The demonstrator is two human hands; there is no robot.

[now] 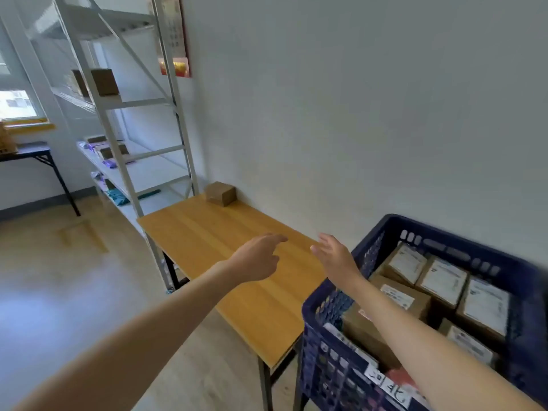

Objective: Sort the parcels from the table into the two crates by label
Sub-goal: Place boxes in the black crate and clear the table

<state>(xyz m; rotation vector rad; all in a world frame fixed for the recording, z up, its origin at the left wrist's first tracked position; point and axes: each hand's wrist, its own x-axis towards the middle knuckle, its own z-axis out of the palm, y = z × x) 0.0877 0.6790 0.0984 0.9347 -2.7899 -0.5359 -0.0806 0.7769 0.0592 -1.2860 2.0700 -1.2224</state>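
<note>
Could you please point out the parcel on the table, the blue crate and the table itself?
Parcel (221,193): head view, on its front face.
Crate (444,241): head view, on its far wall.
Table (207,232): head view, on the bare wooden top.

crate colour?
Dark blue plastic crate with perforated walls and a white handwritten label on its front. The head view, the only one, shows it.

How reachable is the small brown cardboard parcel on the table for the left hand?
Likely yes: the empty left hand hovers over the yellow wooden table, nothing before the brown cardboard parcel, though it sits far.
</note>
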